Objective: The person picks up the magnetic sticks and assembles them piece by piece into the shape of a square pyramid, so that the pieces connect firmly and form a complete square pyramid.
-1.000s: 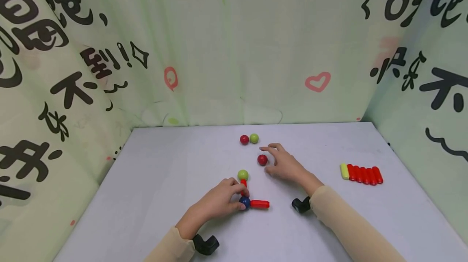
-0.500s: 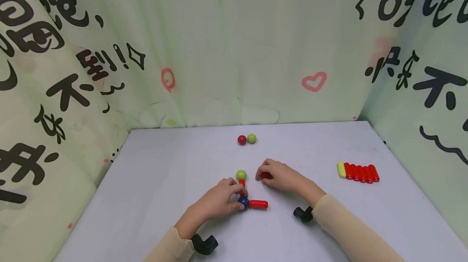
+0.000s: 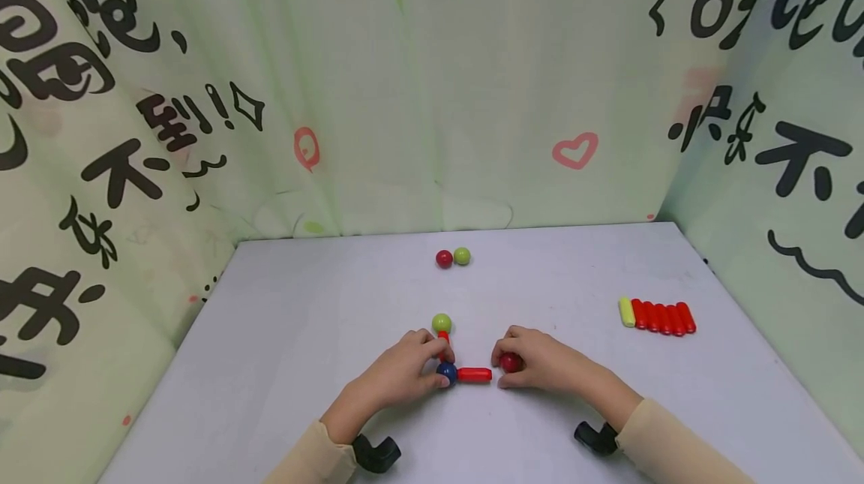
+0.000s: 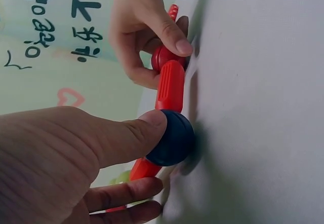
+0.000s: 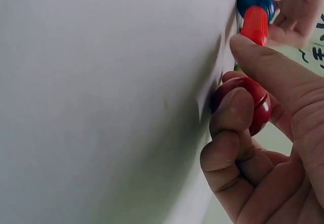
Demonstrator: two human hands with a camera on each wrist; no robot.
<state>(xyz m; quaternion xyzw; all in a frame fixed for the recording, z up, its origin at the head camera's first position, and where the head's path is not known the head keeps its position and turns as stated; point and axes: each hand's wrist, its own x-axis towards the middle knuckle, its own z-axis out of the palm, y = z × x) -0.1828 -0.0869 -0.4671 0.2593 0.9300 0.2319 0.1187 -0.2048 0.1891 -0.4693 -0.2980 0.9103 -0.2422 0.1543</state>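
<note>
My left hand (image 3: 405, 365) pinches a blue ball (image 3: 447, 374), thumb on the ball and fingers over a red rod (image 3: 442, 337) that runs away from it. A green ball (image 3: 442, 323) caps that rod's far end. Out of the blue ball's right side sticks a second red rod (image 3: 475, 374). My right hand (image 3: 550, 362) holds a red ball (image 3: 511, 362) beside this rod's free end. In the right wrist view, curled fingers wrap the red ball (image 5: 260, 110), and a groove shows on it. From the left wrist view, the red ball (image 4: 163, 58) lines up with the rod's tip.
At the table's back (image 3: 337, 245) lie a loose red ball (image 3: 444, 259) and a green ball (image 3: 462, 256), side by side. Several red rods (image 3: 664, 318) and one yellow-green rod (image 3: 627, 312) lie in a row at the right. Printed curtains surround the table's back and sides.
My right hand has closed on the red ball and brought it toward me, close to the right rod's free end. My left hand keeps its hold on the blue ball.
</note>
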